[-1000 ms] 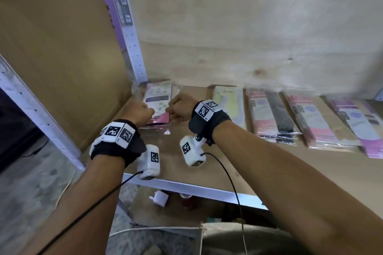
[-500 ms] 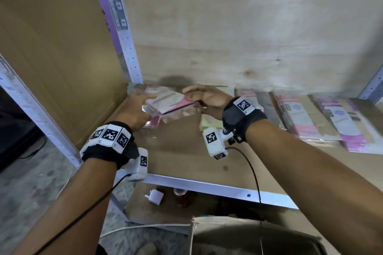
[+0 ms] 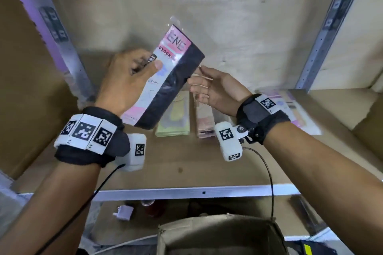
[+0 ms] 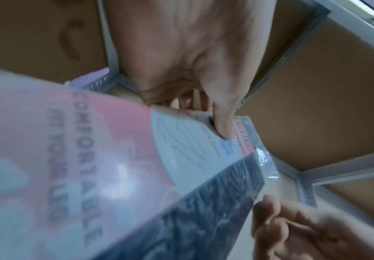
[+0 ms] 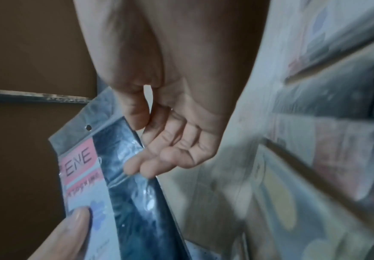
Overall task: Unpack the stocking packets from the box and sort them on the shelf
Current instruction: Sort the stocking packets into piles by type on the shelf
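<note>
Fingers of left hand (image 3: 126, 80) grip the packet (image 3: 165, 80), tilted top-up-right; right hand (image 3: 217, 91) relaxed.

Stocking packet (image 3: 165, 80) reads "ENE"; below, "COMFORTABLE".

Left wrist: black fabric band (image 3: 91, 151), wrapped by a strip of white square tiles printed with black-and-white coded markers.
Left wrist camera: white boxy housing (image 3: 135, 152) on the inner side, one coded marker on its face, thin black cable trailing toward the near edge.
Right wrist: black and grey fabric band (image 3: 261, 118), a single white marker tile on top, a round metal screw at the mount.
Right wrist camera: white housing (image 3: 229, 141), two coded markers, black cable looping down.
Forearms: bare, no sleeves.
</note>
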Demonstrator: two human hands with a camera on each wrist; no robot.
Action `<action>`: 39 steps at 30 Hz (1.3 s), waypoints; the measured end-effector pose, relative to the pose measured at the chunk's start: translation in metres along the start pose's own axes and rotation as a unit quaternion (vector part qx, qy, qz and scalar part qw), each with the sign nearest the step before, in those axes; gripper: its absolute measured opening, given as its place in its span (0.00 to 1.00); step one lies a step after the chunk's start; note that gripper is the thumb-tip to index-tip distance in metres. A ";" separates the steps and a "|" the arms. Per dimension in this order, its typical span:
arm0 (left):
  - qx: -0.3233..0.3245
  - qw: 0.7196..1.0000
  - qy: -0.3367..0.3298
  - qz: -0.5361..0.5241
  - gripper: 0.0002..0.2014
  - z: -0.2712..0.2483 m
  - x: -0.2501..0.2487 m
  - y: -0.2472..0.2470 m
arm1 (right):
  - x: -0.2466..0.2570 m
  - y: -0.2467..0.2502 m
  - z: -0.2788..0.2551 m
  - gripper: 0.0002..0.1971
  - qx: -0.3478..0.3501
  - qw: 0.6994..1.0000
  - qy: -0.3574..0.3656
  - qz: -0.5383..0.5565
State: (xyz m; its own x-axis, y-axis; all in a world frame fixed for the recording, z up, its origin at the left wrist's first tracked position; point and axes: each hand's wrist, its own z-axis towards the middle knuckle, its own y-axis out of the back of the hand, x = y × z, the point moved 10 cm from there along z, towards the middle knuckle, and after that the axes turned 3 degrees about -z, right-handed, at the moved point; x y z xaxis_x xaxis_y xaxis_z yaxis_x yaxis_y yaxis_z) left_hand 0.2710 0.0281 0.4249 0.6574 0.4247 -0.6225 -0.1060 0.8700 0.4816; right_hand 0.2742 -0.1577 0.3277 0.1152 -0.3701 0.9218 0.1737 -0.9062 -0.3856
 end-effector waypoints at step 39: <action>0.051 0.953 0.246 -0.169 0.26 -0.043 0.054 -0.154 | -0.016 0.165 -0.121 0.07 -0.092 0.929 0.008 -0.359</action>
State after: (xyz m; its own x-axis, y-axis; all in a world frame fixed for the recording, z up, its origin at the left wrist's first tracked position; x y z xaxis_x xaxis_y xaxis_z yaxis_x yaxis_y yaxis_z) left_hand 0.2911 -0.0722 0.2905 0.2095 0.2131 -0.9543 0.1387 0.9596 0.2448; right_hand 0.1826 -0.3264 0.2542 0.0199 0.3423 0.9394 0.0299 -0.9394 0.3416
